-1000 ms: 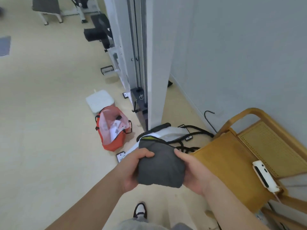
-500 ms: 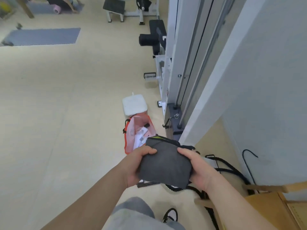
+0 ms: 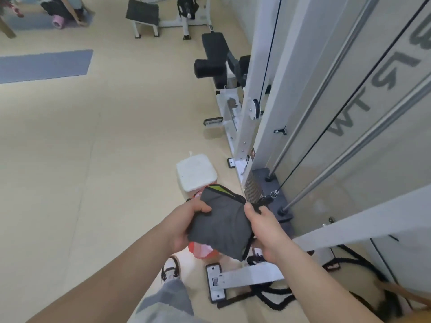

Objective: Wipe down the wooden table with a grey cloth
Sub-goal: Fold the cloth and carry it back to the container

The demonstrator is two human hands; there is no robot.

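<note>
A folded grey cloth (image 3: pixel 220 223) with a yellow-green strip along its top edge hangs in front of me, above the floor. My left hand (image 3: pixel 184 223) grips its left edge, thumb on top. My right hand (image 3: pixel 264 231) grips its right edge, thumb over the upper corner. No wooden table is in view; only a sliver of brown wood (image 3: pixel 405 293) shows at the lower right.
A white cable gym machine (image 3: pixel 261 108) stands on the right with its base bar (image 3: pixel 245 279) and black ropes (image 3: pixel 268 297) on the floor. A white box (image 3: pixel 196 172) and an orange bag (image 3: pixel 201 249) lie below the cloth. A blue mat (image 3: pixel 44 65) lies far left.
The view has swung left and forward: the wooden chair has left the frame and the gym machine fills the right. Both hands still hold the cloth, now over the orange bag.
</note>
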